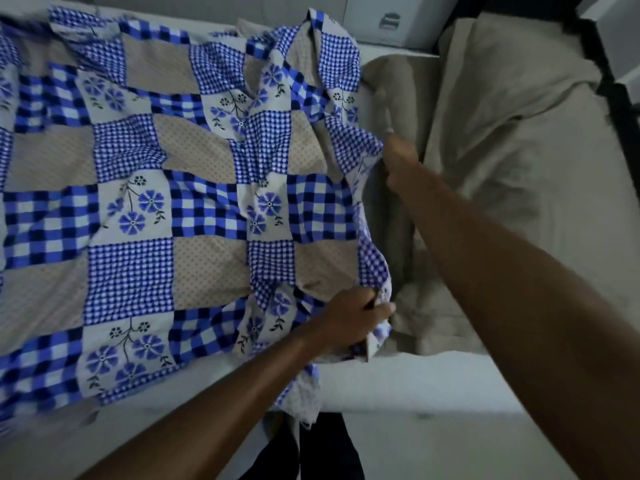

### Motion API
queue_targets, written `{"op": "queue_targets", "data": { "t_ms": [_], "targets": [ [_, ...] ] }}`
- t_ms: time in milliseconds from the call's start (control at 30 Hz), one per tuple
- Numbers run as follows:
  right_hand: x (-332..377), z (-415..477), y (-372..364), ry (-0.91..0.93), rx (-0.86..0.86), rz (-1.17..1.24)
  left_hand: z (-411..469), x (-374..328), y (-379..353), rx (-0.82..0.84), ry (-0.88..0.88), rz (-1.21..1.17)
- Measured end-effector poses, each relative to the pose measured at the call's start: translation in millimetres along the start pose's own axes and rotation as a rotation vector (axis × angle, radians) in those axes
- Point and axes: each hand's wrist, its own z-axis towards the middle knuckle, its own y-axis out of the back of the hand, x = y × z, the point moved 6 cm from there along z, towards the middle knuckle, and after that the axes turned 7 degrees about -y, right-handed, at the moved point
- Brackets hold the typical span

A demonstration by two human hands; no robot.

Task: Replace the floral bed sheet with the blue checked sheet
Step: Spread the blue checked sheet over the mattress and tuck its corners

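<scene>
Spreading blue checked sheet (138, 202) over the mattress (415, 386).
Gripped along its loose edge, mid-mattress, by left hand (353, 317) and right hand (398, 157); pull evenly and taut, lifting clear of the beige cloth (502, 133) bunched on the mattress's uncovered half.

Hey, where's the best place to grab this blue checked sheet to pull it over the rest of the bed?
Grip the blue checked sheet along its bunched free edge, coming from the uncovered side, at two spaced points, where the left hand and right hand grip it. The rest lies spread leftward, and the beige bedding sits just beyond that edge.
</scene>
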Motion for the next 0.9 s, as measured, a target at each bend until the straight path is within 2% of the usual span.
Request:
{"op": "queue_targets", "data": {
  "t_ms": [33,100,167,233,333,400,467,533,600,700,733,767,833,900],
  "targets": [
    [-14,-15,-1,-0.012,0.010,-0.026,-2,-5,-6,-0.003,0.002,-0.049],
    [-51,-48,-6,0.005,0.072,-0.077,-6,-6,-11,0.002,-0.032,0.026],
    [-95,-93,-8,0.042,0.155,-0.159,-18,-3,-21,0.049,0.041,0.071],
    [-146,-146,-5,0.052,0.234,-0.270,-32,12,-27,0.044,0.104,0.014],
    [-232,-204,8,0.019,0.128,-0.352,-55,41,-33,0.068,0.210,0.002],
    [-276,-224,15,-0.059,0.071,-0.274,-72,57,-50,0.214,0.255,0.015],
    [-312,-229,22,-0.212,0.071,-0.122,-86,63,-68,0.323,0.286,0.044],
    [-331,-232,37,-0.255,0.037,-0.021,-92,60,-86,0.319,0.278,0.029],
    [-338,-230,67,-0.225,-0.104,0.038,-89,47,-106,0.293,0.271,-0.055],
    [-361,-218,122,-0.315,-0.321,0.288,-74,18,-128,0.263,0.307,-0.279],
    [-371,-216,138,-0.333,-0.361,0.317,-67,10,-124,0.217,0.276,-0.223],
    [-379,-214,152,-0.319,-0.387,0.294,-61,7,-114,0.174,0.207,-0.040],
    [-387,-213,165,-0.299,-0.406,0.194,-60,13,-87,0.134,0.096,0.511],
    [-390,-217,161,-0.260,-0.386,0.090,-72,40,-67,0.217,0.128,0.948]
  ]
}}
